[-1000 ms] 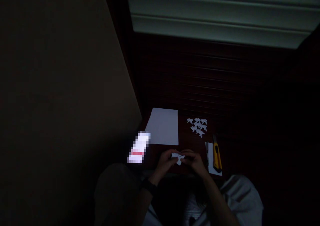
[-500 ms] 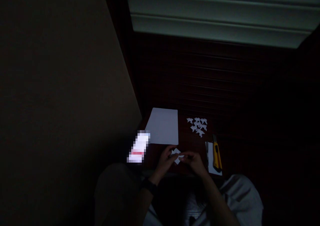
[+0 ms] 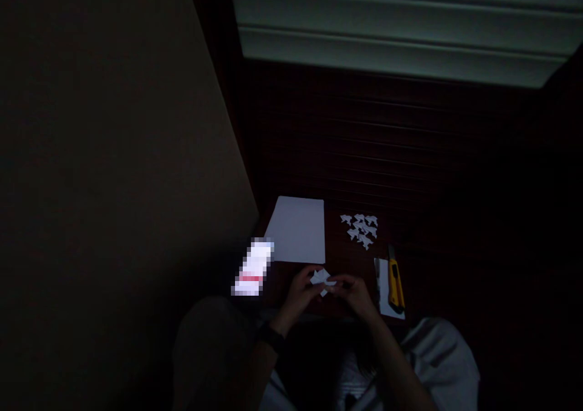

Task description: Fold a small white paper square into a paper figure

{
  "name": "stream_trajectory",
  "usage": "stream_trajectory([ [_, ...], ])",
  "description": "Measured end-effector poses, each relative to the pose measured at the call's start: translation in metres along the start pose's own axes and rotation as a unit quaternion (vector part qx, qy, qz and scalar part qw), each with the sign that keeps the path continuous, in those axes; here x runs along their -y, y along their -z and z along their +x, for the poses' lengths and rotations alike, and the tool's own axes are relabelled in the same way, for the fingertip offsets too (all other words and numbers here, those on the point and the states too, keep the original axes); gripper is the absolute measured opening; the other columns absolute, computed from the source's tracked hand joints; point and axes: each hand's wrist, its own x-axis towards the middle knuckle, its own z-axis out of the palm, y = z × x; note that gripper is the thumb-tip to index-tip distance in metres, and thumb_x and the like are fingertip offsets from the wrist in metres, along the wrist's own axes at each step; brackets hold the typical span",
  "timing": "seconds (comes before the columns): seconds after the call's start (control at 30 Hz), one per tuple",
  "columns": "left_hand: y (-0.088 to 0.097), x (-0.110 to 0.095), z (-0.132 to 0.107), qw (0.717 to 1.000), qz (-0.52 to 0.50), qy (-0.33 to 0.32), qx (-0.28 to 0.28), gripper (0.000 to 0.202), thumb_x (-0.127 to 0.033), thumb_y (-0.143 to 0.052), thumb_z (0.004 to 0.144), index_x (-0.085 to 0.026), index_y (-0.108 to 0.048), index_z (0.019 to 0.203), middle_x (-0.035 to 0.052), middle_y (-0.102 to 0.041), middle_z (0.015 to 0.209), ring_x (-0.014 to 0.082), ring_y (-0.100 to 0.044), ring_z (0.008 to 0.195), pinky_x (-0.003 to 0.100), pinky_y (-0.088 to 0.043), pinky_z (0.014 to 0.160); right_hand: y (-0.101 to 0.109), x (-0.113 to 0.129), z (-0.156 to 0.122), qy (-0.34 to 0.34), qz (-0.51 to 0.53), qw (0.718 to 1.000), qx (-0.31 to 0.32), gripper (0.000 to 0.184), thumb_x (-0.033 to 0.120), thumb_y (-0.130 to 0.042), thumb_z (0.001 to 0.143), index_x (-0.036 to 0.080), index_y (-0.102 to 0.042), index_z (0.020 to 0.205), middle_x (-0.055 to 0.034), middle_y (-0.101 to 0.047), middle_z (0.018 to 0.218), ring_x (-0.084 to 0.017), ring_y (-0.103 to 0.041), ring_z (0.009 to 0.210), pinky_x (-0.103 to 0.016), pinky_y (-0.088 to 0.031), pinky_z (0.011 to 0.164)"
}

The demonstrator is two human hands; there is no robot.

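Note:
Near the table's front edge, a small folded piece of white paper (image 3: 321, 276) is held between my two hands. My left hand (image 3: 301, 289) grips its left side, fingers behind and thumb in front. On the other side, my right hand (image 3: 353, 292) pinches the right corner between thumb and fingers. Several small folded paper figures (image 3: 359, 226) lie in a cluster beyond my right hand. A larger stack or sheet of white paper (image 3: 298, 232) rests beyond my left hand. Dim light hides the finer creases.
A yellow utility knife (image 3: 396, 286) lies on white paper (image 3: 384, 292) at the table's right edge. At the left glows a blurred phone screen (image 3: 252, 268). A wall (image 3: 136, 156) closes off the left side, and dark slats (image 3: 355, 119) stand behind the table.
The folded paper has turned slightly between my fingers, and its outline looks different. My hands have shifted only a little; everything else lies as before.

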Motion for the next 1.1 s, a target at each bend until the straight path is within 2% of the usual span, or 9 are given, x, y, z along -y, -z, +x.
stream_trajectory([
  [0.17,0.001,-0.001,-0.001,1.0,-0.001,0.003,-0.001,0.045,-0.028,-0.063,0.068,-0.016,-0.048,0.108,0.0066,-0.06,0.087,0.0167,-0.058,0.069,0.022,-0.046,0.049,-0.001,0.003,-0.001,-0.002,-0.006,1.0,0.011,0.032,0.04,-0.068,0.064,0.016,-0.069,0.085,-0.0015,-0.062,0.064,-0.012,-0.053,0.055,-0.022,-0.041,0.052],
  [0.37,-0.001,0.0,0.0,1.0,-0.009,0.003,-0.014,0.044,-0.03,-0.063,0.068,-0.016,-0.049,0.107,0.007,-0.06,0.088,0.0168,-0.059,0.069,0.021,-0.046,0.047,-0.002,0.011,-0.002,0.047,-0.012,0.999,0.013,0.025,0.037,-0.063,0.069,0.019,-0.069,0.086,-0.004,-0.063,0.077,-0.015,-0.056,0.066,-0.024,-0.044,0.057],
  [0.57,-0.001,0.001,0.001,1.0,-0.013,0.008,-0.022,0.046,-0.03,-0.065,0.065,-0.015,-0.05,0.105,0.0062,-0.062,0.085,0.0164,-0.059,0.067,0.022,-0.046,0.048,-0.001,0.01,-0.003,0.038,-0.002,0.999,0.021,0.021,0.037,-0.062,0.07,0.02,-0.07,0.08,-0.0049,-0.063,0.085,-0.016,-0.057,0.069,-0.025,-0.045,0.056],
  [0.8,-0.001,0.001,0.0,1.0,-0.005,0.002,-0.021,0.046,-0.029,-0.065,0.065,-0.015,-0.049,0.106,0.0066,-0.062,0.086,0.0161,-0.059,0.066,0.022,-0.046,0.047,-0.001,0.009,-0.003,0.038,-0.002,0.999,0.022,0.02,0.037,-0.063,0.07,0.021,-0.07,0.08,-0.0048,-0.063,0.085,-0.016,-0.056,0.068,-0.024,-0.045,0.053],
  [0.97,-0.004,0.002,0.003,0.999,-0.002,0.006,-0.035,0.048,-0.029,-0.067,0.063,-0.014,-0.05,0.105,0.007,-0.062,0.087,0.0159,-0.059,0.066,0.021,-0.045,0.045,-0.002,0.011,-0.002,0.048,-0.017,0.999,0.014,0.026,0.037,-0.061,0.071,0.02,-0.068,0.09,-0.0046,-0.064,0.078,-0.014,-0.055,0.061,-0.024,-0.045,0.055],
  [1.1,-0.006,0.004,0.004,0.999,-0.001,0.006,-0.046,0.046,-0.027,-0.068,0.061,-0.015,-0.051,0.103,0.0059,-0.061,0.084,0.0149,-0.058,0.063,0.02,-0.044,0.043,-0.003,0.011,-0.003,0.053,-0.016,0.998,0.015,0.026,0.038,-0.061,0.071,0.02,-0.069,0.089,-0.0054,-0.064,0.081,-0.015,-0.056,0.063,-0.025,-0.046,0.055],
])
